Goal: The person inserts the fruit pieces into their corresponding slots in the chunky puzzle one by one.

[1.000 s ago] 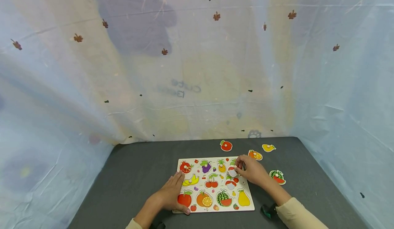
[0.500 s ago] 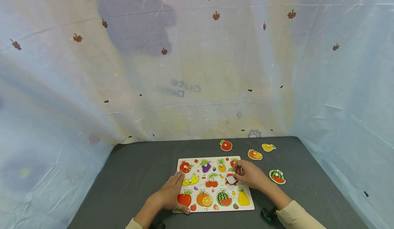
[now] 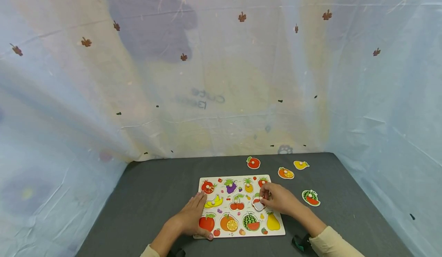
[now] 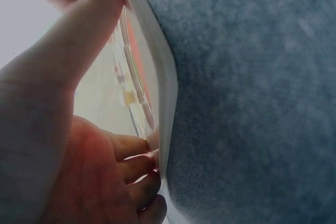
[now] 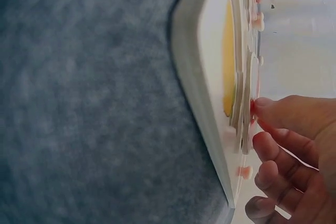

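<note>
A white wooden fruit puzzle board lies on the dark tabletop. My left hand rests on its left side, fingers extended over the edge and thumb at the front corner. With thumb and fingertips my right hand pinches a lychee puzzle piece, red and white, by its small knob. This piece overlaps the printed lychee spot at the board's right side, its far part hidden by the fingers. In the right wrist view the thumb presses at the knob, and the piece sits close over the board face.
Beyond the board lie a red fruit piece, an orange piece and a yellow pear piece. A watermelon piece is right of my right hand. Knobbed pieces such as the grapes sit in the board. A patterned curtain hangs behind.
My right hand has brought the lychee piece slightly left and toward me, lowering it over its printed spot and uncovering the strawberry. My left hand has stayed in place.
</note>
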Demonstrator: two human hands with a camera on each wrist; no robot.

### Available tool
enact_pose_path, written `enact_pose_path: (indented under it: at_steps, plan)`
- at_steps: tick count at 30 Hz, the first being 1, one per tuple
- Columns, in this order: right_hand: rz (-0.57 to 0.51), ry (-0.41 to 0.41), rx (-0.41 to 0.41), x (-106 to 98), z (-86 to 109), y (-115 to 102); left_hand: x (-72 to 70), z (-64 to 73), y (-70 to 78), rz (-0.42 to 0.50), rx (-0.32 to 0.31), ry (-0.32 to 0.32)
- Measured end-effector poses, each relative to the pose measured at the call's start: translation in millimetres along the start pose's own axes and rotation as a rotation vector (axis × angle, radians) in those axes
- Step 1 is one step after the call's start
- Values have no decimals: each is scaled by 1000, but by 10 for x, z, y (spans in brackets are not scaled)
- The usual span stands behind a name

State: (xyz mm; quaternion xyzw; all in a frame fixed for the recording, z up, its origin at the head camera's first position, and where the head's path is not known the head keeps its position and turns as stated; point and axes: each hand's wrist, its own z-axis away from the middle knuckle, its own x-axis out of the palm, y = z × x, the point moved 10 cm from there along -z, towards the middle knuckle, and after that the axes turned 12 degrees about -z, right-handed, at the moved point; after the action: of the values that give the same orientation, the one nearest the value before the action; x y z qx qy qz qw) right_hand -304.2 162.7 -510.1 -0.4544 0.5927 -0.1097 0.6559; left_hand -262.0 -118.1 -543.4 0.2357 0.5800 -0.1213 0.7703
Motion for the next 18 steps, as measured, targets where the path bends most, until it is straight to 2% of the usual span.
enact_pose_path:
  at_steps: [6, 9, 14, 18]
  plan:
    - [-1, -17, 1, 29, -20, 28, -37, 23, 21, -22, -28, -11]
    - [-3, -23, 1, 44, -30, 43, -28, 16, 8, -1, -23, -12]
    - [17, -29, 3, 63, -43, 56, 48, -28, -59, 44, 8, -3]
    - [19, -27, 3, 67, -43, 61, 122, -74, -127, 40, 23, 25]
